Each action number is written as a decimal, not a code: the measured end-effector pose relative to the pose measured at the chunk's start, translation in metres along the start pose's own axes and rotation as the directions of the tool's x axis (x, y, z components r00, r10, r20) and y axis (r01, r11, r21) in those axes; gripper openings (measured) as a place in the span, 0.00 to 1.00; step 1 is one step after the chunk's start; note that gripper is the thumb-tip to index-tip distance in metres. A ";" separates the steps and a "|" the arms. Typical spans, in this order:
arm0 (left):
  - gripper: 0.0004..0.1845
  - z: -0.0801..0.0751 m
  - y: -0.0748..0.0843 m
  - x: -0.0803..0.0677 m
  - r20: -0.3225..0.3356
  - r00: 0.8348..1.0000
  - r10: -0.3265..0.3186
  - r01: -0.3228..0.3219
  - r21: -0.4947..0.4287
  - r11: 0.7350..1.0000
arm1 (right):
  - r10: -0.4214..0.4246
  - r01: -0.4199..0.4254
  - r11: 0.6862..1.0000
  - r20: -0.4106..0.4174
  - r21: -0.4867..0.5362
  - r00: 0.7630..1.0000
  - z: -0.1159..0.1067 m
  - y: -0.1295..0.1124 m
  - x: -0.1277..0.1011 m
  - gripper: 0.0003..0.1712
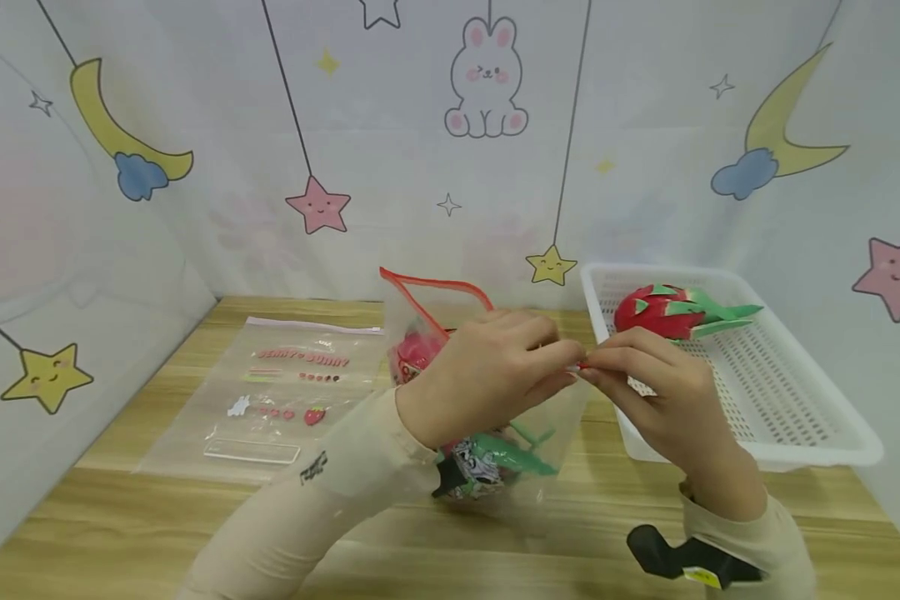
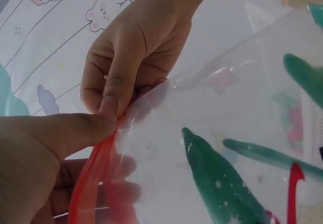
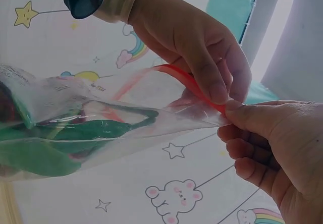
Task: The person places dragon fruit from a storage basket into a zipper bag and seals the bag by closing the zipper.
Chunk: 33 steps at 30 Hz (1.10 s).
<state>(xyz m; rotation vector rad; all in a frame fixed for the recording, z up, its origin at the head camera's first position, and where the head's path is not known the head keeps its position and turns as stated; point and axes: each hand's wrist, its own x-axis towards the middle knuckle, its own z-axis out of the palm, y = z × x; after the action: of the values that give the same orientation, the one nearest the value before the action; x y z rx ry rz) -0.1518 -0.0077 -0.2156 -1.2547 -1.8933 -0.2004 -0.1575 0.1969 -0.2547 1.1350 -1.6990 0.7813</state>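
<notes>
Both hands pinch the red zip strip of a clear bag: left hand and right hand meet fingertip to fingertip, holding it above the wooden table. Inside lies a toy dragon fruit. Another sits in the white basket just right; a flat printed bag lies left.

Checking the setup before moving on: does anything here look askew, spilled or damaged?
Nothing stands out. Both hands pinch the red zip strip of the clear bag, one dragon fruit lies in the white basket, and a spare bag lies flat on the table.
</notes>
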 end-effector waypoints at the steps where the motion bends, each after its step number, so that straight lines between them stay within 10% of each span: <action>1: 0.04 0.001 0.000 0.000 -0.006 1.000 0.008 -0.008 0.011 1.000 | 0.002 -0.002 1.000 0.006 -0.005 1.000 0.000 0.000 0.000 0.21; 18: 0.07 0.000 -0.004 0.001 0.015 0.994 0.107 -0.108 0.074 0.991 | 0.017 -0.017 1.000 0.064 -0.003 0.998 -0.002 -0.004 -0.001 0.21; 33: 0.06 -0.010 -0.019 -0.007 0.106 0.986 0.128 -0.113 -0.137 0.984 | -0.034 0.030 0.998 0.077 0.055 0.996 -0.001 -0.011 0.003 0.20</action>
<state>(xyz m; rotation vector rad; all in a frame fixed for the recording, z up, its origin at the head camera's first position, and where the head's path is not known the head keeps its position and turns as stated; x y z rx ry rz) -0.1609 -0.0266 -0.2084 -1.4935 -1.9184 -0.1949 -0.1471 0.1924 -0.2519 1.2410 -1.7284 0.7765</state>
